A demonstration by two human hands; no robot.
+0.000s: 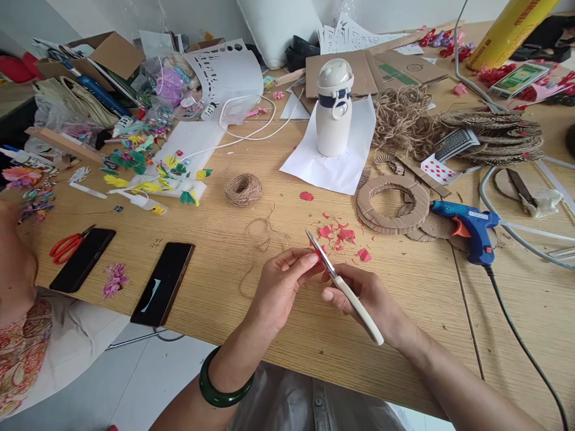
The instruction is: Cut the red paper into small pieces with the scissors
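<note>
Near the table's front edge my right hand (366, 296) is closed around the pale handles of a pair of scissors (357, 305), its blades angled up and to the left. Between the thumb and fingers of my left hand (285, 278) is a small red piece (317, 256), right at the blades and mostly covered by my fingertips. Red scraps (344, 233) lie scattered just beyond the scissors. A separate red oval piece (306, 196) rests farther back. Loose brown twine (258, 239) trails on the wood left of my hands.
A twine ball (243, 190) and a white bottle (333, 114) on paper stand beyond my hands. To the right are a cardboard ring (390, 230) and a blue glue gun (476, 230) with its cord. Phones (162, 284) and red-handled scissors (69, 245) lie left, near another person's arm (17, 269).
</note>
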